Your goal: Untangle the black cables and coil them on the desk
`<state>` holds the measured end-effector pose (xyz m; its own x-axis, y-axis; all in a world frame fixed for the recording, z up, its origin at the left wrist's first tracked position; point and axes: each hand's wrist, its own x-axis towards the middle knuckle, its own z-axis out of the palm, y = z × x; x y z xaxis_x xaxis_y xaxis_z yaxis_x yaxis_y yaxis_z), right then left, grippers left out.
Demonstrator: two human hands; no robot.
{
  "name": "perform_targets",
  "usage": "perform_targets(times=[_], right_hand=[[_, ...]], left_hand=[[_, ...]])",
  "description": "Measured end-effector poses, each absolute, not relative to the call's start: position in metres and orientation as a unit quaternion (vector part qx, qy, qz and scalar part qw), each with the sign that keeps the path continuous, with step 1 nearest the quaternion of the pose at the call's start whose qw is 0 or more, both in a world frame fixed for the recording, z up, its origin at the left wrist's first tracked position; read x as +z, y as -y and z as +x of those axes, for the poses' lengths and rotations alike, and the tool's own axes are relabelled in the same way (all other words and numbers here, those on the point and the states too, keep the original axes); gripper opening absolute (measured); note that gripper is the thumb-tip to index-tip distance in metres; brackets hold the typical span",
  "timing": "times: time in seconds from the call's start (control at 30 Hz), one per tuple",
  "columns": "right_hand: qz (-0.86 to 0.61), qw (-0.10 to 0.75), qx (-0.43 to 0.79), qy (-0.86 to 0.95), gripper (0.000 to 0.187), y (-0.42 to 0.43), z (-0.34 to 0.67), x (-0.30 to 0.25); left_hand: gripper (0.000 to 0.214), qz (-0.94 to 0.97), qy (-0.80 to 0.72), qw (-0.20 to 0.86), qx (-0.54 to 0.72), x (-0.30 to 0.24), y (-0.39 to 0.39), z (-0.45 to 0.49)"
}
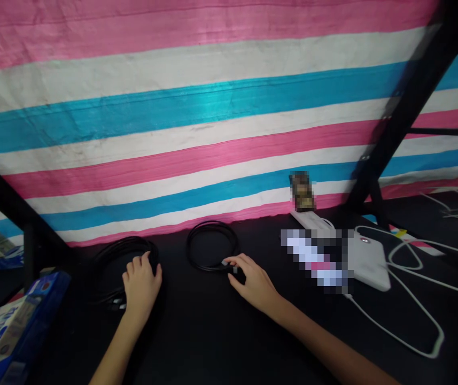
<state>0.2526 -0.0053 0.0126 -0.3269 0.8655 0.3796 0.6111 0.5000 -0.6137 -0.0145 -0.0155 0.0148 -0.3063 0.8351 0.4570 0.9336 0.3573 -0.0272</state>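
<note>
My left hand [141, 283] rests on the right side of a thick bundle of coiled black cables [112, 247]. Its fingers bend over the bundle, part of which shows between thumb and forefinger. Light metal plugs [118, 305] stick out below the bundle, beside the wrist. A single thin black cable [191, 240] lies in a round coil to the right. My right hand [255, 282] is at this coil's lower right edge, thumb and fingers closed about its plug ends [234, 269]. The fingertips' exact contact is blurred.
Blue and white packages [20, 326] stand at the left. On the right lie a white power bank [369, 262], white cables [405, 326] and a device with a blurred-out screen [317, 262]. Black slanted frame bars [393, 128] flank the black table [196, 337] before a striped sheet [172, 117].
</note>
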Motion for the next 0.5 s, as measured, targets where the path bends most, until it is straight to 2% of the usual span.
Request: perform_targets(times=[0.13,0.33,0.5], right_hand=[[-0.46,0.351,0.183,0.795,0.031,0.006,0.253,0.013],[-0.455,0.361,0.193,0.791,0.03,0.005,0.253,0.011],[-0.45,0.357,0.208,0.792,0.031,0.005,0.253,0.01]], left_hand=[[0.047,-0.484,0.837,0.22,-0.132,0.022,0.015,-0.037],[0.043,-0.473,0.868,-0.07,-0.129,0.03,0.012,-0.059],[0.044,-0.469,0.863,-0.018,-0.185,0.035,0.013,-0.053]])
